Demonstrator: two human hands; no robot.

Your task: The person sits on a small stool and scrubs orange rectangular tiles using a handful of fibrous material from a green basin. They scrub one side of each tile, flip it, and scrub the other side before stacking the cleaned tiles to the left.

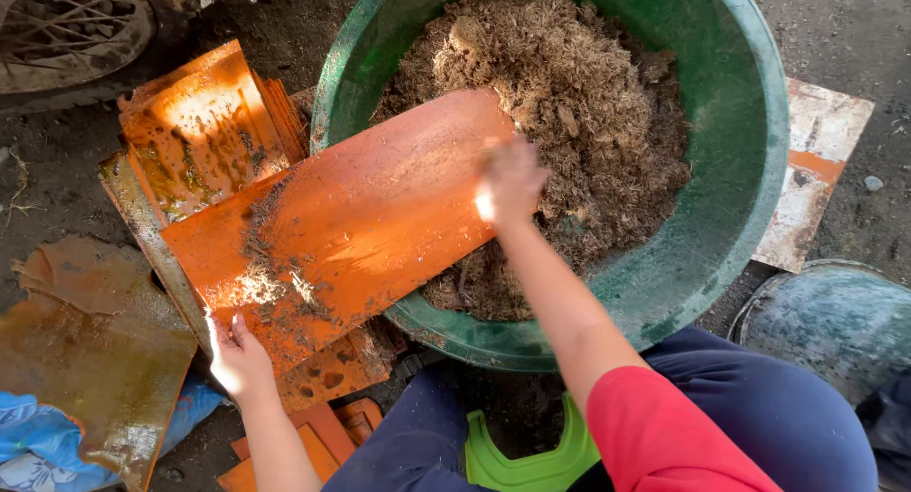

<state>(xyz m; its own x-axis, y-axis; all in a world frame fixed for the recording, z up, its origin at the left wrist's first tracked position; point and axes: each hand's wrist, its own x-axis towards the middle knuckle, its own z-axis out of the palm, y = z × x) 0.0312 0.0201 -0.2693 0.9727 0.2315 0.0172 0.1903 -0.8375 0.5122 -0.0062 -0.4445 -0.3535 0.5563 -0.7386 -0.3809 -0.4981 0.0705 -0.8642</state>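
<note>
A large orange tile lies slanted across the rim of a green basin, one end over the basin. My left hand grips the tile's lower left corner. My right hand, blurred, rests on the tile's upper right edge where it meets the brown fibrous material heaped in the basin. Streaks of that brown material cling to the tile's lower half.
More orange tiles are stacked to the left of the basin, and smaller pieces lie below. A rusty sheet and blue cloth sit at left. A grey-green container stands at right. I sit on a green stool.
</note>
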